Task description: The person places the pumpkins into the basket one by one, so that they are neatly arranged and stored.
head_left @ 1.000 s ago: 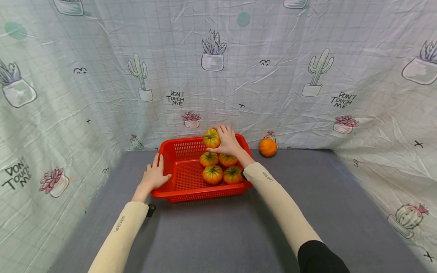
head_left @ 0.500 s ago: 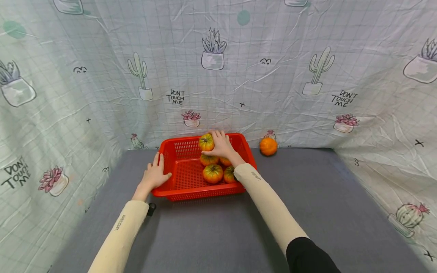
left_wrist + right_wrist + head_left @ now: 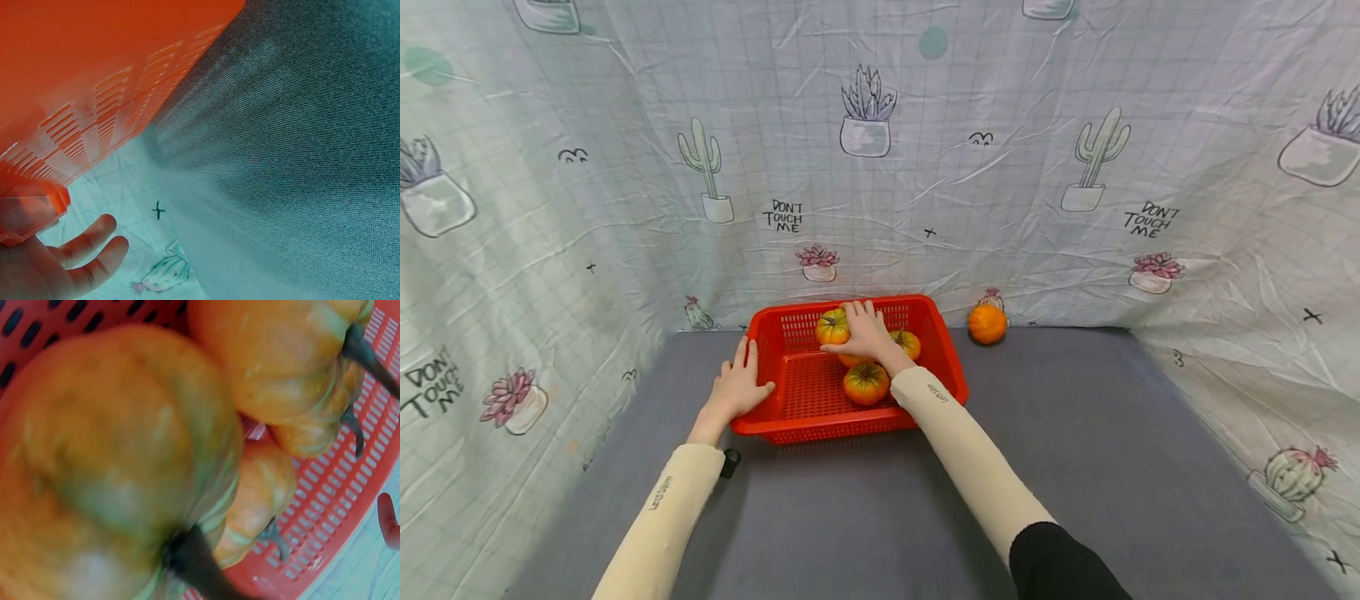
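I see the right hand (image 3: 867,332) grasping a pumpkin (image 3: 832,327) inside the red basket (image 3: 775,392). Left hand (image 3: 737,385) rests released on the basket's left rim.

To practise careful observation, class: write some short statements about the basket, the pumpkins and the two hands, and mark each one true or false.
1. The right hand grips a pumpkin inside the red basket. True.
2. The left hand holds a pumpkin. False: it rests on the basket's left rim.
3. One orange pumpkin sits outside the basket by the backdrop. True.
4. The basket is blue. False: it is red.
5. The basket stands on a grey surface. True.
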The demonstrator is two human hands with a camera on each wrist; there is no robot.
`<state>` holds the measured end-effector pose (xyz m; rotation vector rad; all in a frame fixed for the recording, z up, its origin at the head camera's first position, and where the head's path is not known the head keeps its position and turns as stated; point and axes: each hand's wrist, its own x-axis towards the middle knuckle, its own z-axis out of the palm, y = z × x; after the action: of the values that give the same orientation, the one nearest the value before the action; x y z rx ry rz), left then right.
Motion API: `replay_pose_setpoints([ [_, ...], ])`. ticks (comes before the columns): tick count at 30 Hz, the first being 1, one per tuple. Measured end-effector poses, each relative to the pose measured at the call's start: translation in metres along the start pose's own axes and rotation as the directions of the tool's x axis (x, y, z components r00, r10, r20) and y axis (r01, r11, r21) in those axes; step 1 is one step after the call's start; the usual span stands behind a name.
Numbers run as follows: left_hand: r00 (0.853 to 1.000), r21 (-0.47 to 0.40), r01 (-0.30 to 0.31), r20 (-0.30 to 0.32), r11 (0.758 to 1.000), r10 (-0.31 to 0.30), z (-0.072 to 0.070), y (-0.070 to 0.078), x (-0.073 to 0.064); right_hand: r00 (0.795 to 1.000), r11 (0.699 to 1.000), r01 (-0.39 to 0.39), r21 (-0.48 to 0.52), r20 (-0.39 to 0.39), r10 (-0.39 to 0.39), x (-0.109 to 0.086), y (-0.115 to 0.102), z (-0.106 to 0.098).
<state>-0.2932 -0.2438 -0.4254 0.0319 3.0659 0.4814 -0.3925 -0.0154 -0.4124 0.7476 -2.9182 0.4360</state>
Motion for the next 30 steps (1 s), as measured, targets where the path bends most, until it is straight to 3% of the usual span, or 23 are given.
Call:
replay_pose_setpoints([
  [20, 1.000, -0.005, -0.001, 0.005, 1.000, 0.001, 0.000, 0.001, -0.002, 0.996, 0.996, 0.084, -0.042, 0.045, -0.082, 0.007, -0.024, 0.013],
  [30, 1.000, -0.016, 0.006, 0.003, 1.000, -0.006, -0.001, 0.001, -0.001, 0.995, 0.996, 0.065, -0.056, 0.081, -0.061, 0.010, -0.034, 0.016],
])
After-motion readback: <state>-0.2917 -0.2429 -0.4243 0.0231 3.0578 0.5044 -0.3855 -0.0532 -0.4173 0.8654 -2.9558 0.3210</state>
